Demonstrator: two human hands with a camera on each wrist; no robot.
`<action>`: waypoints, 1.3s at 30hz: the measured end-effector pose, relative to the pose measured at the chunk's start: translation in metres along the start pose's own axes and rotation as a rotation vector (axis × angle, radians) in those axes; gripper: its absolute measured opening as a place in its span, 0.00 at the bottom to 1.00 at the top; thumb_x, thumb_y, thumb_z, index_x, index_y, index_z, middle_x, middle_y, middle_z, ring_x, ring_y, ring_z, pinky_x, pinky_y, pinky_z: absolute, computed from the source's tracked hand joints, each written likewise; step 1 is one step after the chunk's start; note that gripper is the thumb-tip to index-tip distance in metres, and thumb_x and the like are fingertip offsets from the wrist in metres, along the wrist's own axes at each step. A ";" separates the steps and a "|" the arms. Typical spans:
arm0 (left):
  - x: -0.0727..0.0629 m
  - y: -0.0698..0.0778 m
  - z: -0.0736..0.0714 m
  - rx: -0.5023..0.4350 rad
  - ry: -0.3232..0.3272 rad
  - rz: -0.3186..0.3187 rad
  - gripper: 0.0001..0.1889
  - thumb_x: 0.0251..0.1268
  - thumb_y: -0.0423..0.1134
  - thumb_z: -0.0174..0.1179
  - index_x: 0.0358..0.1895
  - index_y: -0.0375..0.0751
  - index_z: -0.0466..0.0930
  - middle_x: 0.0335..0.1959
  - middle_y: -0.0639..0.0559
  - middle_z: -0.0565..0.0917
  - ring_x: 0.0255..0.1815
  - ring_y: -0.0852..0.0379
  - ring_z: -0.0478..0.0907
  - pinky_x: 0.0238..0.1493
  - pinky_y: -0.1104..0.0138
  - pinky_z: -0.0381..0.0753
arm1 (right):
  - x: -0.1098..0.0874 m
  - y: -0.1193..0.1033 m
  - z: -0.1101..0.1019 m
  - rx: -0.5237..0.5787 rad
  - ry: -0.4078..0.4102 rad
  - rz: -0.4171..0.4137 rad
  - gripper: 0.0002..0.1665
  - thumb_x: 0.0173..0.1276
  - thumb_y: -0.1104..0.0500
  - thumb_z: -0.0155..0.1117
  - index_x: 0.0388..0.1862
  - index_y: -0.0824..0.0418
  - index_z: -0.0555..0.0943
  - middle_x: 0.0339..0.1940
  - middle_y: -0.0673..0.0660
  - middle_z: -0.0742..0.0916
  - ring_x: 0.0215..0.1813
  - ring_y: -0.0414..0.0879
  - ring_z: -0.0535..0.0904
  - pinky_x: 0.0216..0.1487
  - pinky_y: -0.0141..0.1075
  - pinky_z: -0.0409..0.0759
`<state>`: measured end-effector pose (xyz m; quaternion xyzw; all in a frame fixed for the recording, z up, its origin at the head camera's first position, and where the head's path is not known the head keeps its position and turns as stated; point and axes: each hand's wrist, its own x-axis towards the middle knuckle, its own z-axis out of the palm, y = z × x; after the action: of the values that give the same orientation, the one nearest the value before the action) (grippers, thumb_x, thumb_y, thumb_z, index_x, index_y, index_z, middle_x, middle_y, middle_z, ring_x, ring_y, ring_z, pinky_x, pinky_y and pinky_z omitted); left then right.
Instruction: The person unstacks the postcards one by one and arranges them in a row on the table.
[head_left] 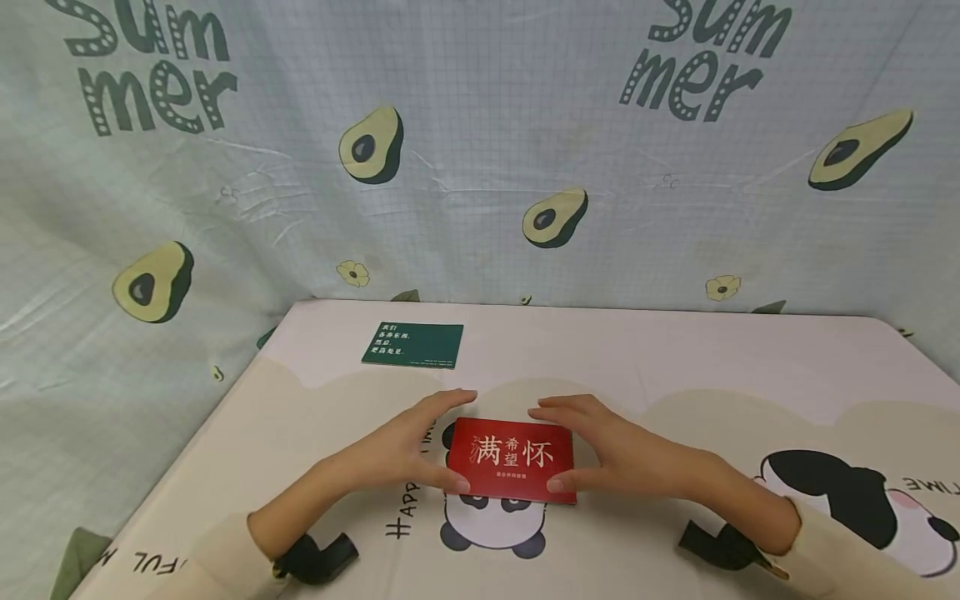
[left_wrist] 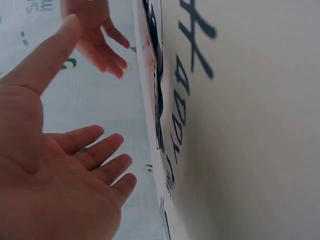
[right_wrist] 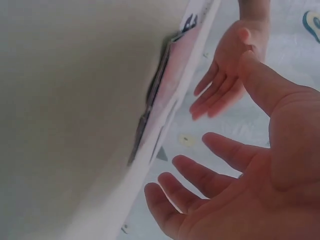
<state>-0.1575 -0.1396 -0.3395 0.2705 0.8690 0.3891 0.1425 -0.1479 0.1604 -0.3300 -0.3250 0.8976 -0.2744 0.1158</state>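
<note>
A flat red card (head_left: 512, 487) with white and gold Chinese characters lies on the table, covering part of a printed panda. To its left is my left hand (head_left: 411, 442), fingers extended and thumb spread, over the card's left edge. My right hand (head_left: 618, 446) mirrors it at the right edge, its thumb over the card's lower right. Both wrist views show the left hand (left_wrist: 75, 165) and right hand (right_wrist: 225, 185) with nothing held, palms facing each other. From the side, the card (right_wrist: 172, 75) lies thin and low on the tabletop, apart from the fingers.
A dark green card (head_left: 420, 346) with white text lies at the back left of the table (head_left: 637, 542). The cover is printed with pandas and lettering. Behind the table hangs a pale curtain (head_left: 465, 108) with avocado prints. Black camera mounts (head_left: 318, 560) sit at the wrists.
</note>
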 end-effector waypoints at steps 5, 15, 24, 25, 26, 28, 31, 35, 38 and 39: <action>0.000 -0.003 0.004 -0.006 -0.033 0.008 0.49 0.44 0.47 0.75 0.72 0.48 0.59 0.68 0.49 0.65 0.69 0.48 0.59 0.61 0.45 0.67 | -0.003 0.005 0.006 0.013 -0.025 0.031 0.47 0.54 0.37 0.71 0.71 0.46 0.66 0.69 0.47 0.66 0.69 0.46 0.58 0.53 0.40 0.78; 0.002 -0.010 0.010 0.057 -0.053 0.036 0.49 0.43 0.49 0.76 0.72 0.47 0.59 0.68 0.55 0.64 0.69 0.53 0.59 0.66 0.51 0.63 | -0.003 0.010 0.010 -0.040 -0.062 0.037 0.49 0.52 0.38 0.73 0.71 0.46 0.66 0.69 0.48 0.67 0.69 0.46 0.58 0.54 0.42 0.77; 0.001 -0.016 0.012 0.107 -0.045 0.020 0.51 0.42 0.49 0.76 0.72 0.47 0.58 0.69 0.53 0.62 0.70 0.52 0.57 0.65 0.52 0.66 | -0.005 0.006 0.013 -0.095 -0.050 0.046 0.49 0.52 0.39 0.73 0.71 0.48 0.66 0.67 0.48 0.68 0.67 0.46 0.60 0.52 0.41 0.78; 0.001 -0.016 0.012 0.109 -0.044 0.022 0.51 0.42 0.48 0.76 0.72 0.46 0.58 0.68 0.53 0.63 0.70 0.52 0.57 0.64 0.52 0.66 | -0.005 0.006 0.013 -0.100 -0.048 0.043 0.48 0.52 0.39 0.73 0.71 0.49 0.66 0.66 0.48 0.68 0.67 0.46 0.60 0.52 0.41 0.79; 0.001 -0.017 0.012 0.110 -0.044 0.025 0.51 0.42 0.48 0.76 0.72 0.46 0.58 0.68 0.53 0.63 0.69 0.52 0.58 0.64 0.52 0.66 | -0.005 0.006 0.013 -0.106 -0.047 0.042 0.49 0.52 0.39 0.73 0.71 0.49 0.66 0.66 0.48 0.68 0.67 0.46 0.60 0.52 0.41 0.79; 0.001 -0.017 0.012 0.116 -0.043 0.031 0.51 0.42 0.48 0.76 0.72 0.46 0.58 0.68 0.54 0.63 0.69 0.53 0.58 0.64 0.53 0.66 | -0.005 0.005 0.013 -0.116 -0.048 0.042 0.49 0.52 0.40 0.74 0.71 0.49 0.66 0.66 0.49 0.68 0.67 0.46 0.60 0.52 0.40 0.79; 0.002 -0.016 0.012 0.124 -0.041 0.039 0.50 0.43 0.48 0.76 0.72 0.45 0.58 0.67 0.54 0.64 0.68 0.53 0.59 0.64 0.53 0.67 | -0.005 0.005 0.014 -0.130 -0.047 0.037 0.49 0.51 0.41 0.75 0.71 0.50 0.66 0.66 0.49 0.69 0.67 0.46 0.60 0.51 0.40 0.79; 0.002 -0.016 0.012 0.137 -0.037 0.044 0.50 0.43 0.47 0.76 0.72 0.45 0.59 0.67 0.54 0.64 0.68 0.54 0.60 0.64 0.54 0.67 | -0.005 0.005 0.014 -0.137 -0.043 0.023 0.49 0.52 0.42 0.75 0.71 0.50 0.66 0.65 0.49 0.69 0.66 0.46 0.60 0.51 0.41 0.79; 0.002 -0.016 0.012 0.145 -0.035 0.042 0.50 0.43 0.47 0.76 0.72 0.45 0.58 0.67 0.54 0.64 0.68 0.54 0.60 0.64 0.54 0.67 | -0.005 0.005 0.014 -0.135 -0.039 0.020 0.49 0.51 0.43 0.75 0.71 0.50 0.66 0.65 0.49 0.69 0.66 0.46 0.61 0.51 0.40 0.79; 0.002 -0.015 0.012 0.147 -0.035 0.041 0.50 0.43 0.48 0.76 0.72 0.45 0.58 0.67 0.54 0.64 0.68 0.54 0.60 0.63 0.54 0.68 | -0.006 0.005 0.014 -0.134 -0.038 0.021 0.49 0.51 0.43 0.76 0.71 0.50 0.66 0.65 0.49 0.69 0.66 0.46 0.61 0.50 0.39 0.79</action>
<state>-0.1589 -0.1399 -0.3592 0.3049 0.8869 0.3221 0.1295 -0.1410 0.1614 -0.3441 -0.3279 0.9148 -0.2064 0.1139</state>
